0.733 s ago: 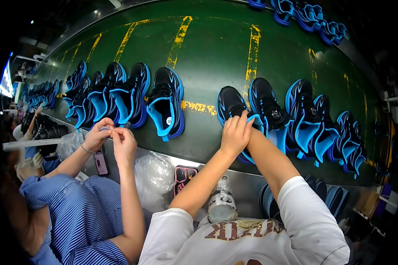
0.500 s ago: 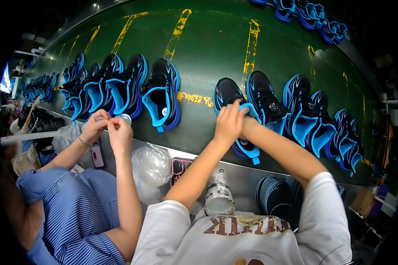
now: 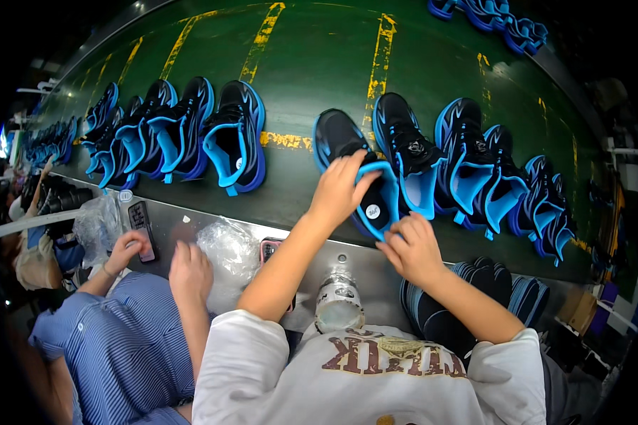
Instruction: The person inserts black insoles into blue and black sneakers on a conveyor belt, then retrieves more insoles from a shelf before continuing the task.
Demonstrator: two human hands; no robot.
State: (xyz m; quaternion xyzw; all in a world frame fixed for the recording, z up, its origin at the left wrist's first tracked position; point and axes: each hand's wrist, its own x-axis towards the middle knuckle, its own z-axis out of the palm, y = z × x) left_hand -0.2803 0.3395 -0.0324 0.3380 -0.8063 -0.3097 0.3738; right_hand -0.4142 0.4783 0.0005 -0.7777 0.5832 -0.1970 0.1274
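Since the earlier frame I see my right hand (image 3: 412, 249) has come off the shoe and dropped back toward the near edge of the green belt (image 3: 319, 64), while the co-worker beside me has lowered both hands from the belt to the metal ledge (image 3: 184, 227). My left hand (image 3: 342, 190) lies over the collar of a black and blue shoe (image 3: 358, 173), fingers curled on its top edge, gripping it. That shoe sits on the belt near the front edge, touching the next shoe (image 3: 407, 152) to its right. My right hand is just below its heel, fingers loosely bent, holding nothing I can make out. A plastic bottle (image 3: 339, 301) stands on the ledge between my forearms. A stack of dark insoles (image 3: 468, 297) sits below my right wrist. The co-worker's hand (image 3: 127, 248) rests by a phone (image 3: 143, 221), the other hand (image 3: 190, 270) beside a clear plastic bag (image 3: 230, 251)
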